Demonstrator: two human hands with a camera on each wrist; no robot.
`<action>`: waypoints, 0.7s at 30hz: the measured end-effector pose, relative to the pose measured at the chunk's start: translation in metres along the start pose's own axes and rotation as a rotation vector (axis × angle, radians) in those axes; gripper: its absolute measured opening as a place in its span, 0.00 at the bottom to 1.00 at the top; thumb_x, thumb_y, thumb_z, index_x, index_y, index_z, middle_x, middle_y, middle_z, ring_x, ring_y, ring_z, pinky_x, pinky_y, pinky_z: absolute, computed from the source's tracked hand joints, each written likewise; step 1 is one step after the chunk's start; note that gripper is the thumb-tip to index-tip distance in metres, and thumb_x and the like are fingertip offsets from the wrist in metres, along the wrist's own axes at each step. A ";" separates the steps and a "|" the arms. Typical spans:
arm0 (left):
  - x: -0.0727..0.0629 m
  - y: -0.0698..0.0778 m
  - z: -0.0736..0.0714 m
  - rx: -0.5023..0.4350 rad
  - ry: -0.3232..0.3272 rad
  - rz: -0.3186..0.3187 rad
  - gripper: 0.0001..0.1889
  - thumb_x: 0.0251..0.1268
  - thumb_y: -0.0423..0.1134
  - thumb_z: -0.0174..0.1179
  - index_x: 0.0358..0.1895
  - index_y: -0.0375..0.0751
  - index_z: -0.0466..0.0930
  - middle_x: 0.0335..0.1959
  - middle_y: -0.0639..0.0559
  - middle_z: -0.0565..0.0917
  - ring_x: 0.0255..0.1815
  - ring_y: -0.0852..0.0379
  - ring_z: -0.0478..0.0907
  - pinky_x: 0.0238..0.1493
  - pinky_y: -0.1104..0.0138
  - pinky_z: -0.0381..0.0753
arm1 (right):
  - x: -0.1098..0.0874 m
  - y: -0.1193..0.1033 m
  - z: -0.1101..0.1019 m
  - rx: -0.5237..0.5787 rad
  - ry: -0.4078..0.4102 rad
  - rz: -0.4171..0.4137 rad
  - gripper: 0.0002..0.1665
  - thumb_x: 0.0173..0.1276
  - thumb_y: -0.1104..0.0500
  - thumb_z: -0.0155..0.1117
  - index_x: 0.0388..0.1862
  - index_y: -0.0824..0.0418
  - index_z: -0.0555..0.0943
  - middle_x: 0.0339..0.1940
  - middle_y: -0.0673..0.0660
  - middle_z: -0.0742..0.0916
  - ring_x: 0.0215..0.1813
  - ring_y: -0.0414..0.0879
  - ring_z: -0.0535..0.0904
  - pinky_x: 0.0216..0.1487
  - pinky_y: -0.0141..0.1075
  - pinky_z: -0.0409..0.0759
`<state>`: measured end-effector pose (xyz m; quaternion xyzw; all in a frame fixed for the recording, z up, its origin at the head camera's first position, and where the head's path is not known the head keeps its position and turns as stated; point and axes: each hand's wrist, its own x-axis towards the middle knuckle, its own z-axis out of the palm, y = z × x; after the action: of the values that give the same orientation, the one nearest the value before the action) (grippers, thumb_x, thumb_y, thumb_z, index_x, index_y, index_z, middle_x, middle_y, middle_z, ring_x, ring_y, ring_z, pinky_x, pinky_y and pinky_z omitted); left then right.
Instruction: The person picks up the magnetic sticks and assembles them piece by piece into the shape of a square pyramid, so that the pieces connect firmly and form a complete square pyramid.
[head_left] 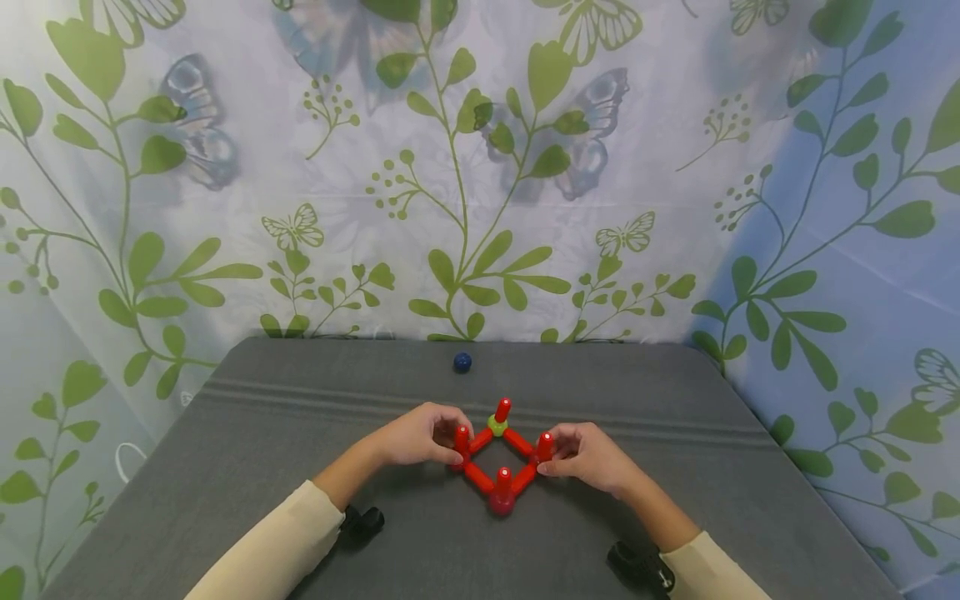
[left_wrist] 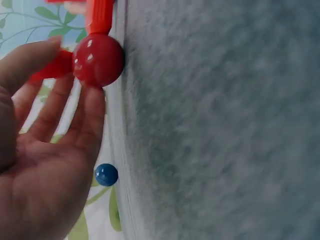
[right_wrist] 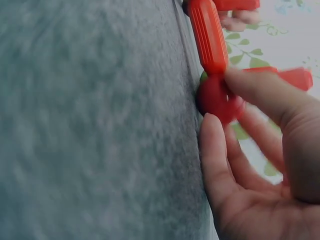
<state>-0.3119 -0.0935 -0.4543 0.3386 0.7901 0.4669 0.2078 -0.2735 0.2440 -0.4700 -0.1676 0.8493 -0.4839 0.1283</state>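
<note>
A square frame of red rods (head_left: 480,478) and balls lies on the table between both hands, with a short red rod standing up at each corner. Its far corner is a yellow-green ball (head_left: 497,427); the near one is a dark red ball (head_left: 502,502). At the left corner, my left hand (head_left: 420,433) holds the upright rod, thumb and fingers on either side, fingertips by the red ball (left_wrist: 98,60). My right hand (head_left: 592,458) pinches the right corner's red ball (right_wrist: 216,100) between thumb and fingers. Part of each held corner is hidden by fingers.
A dark blue ball (head_left: 462,362) sits by itself near the far edge of the grey table (head_left: 315,375). Behind the table hangs a leaf-and-butterfly curtain (head_left: 480,208). Black wrist devices (head_left: 363,527) are at both forearms.
</note>
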 end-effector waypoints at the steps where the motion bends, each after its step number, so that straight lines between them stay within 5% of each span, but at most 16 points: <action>1: 0.000 0.001 0.002 0.026 -0.010 -0.002 0.13 0.63 0.33 0.71 0.49 0.42 0.83 0.43 0.54 0.84 0.47 0.58 0.84 0.55 0.66 0.84 | 0.000 0.000 0.001 0.007 0.019 0.008 0.17 0.60 0.59 0.79 0.44 0.64 0.83 0.35 0.57 0.86 0.36 0.47 0.83 0.35 0.36 0.85; 6: -0.005 0.004 0.009 0.143 0.019 0.001 0.10 0.61 0.34 0.73 0.42 0.47 0.83 0.40 0.57 0.84 0.43 0.62 0.84 0.51 0.68 0.84 | -0.002 -0.004 0.006 0.089 0.051 0.061 0.17 0.64 0.58 0.77 0.41 0.68 0.80 0.31 0.58 0.86 0.31 0.47 0.85 0.35 0.39 0.88; 14: -0.022 0.014 0.025 0.261 0.138 -0.021 0.12 0.55 0.38 0.78 0.37 0.50 0.82 0.32 0.60 0.82 0.31 0.65 0.78 0.38 0.70 0.80 | -0.013 -0.019 0.018 0.217 -0.255 0.022 0.15 0.66 0.66 0.70 0.51 0.68 0.84 0.42 0.63 0.90 0.39 0.47 0.88 0.43 0.40 0.89; 21: -0.028 0.021 0.035 0.232 0.173 -0.084 0.12 0.55 0.39 0.78 0.39 0.50 0.84 0.32 0.61 0.85 0.34 0.64 0.80 0.41 0.69 0.79 | -0.016 -0.023 0.026 0.147 -0.181 -0.023 0.15 0.60 0.64 0.78 0.45 0.64 0.85 0.38 0.62 0.90 0.37 0.47 0.88 0.40 0.35 0.87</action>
<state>-0.2629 -0.0865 -0.4524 0.2857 0.8670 0.3908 0.1178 -0.2455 0.2189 -0.4624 -0.2106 0.7943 -0.5294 0.2107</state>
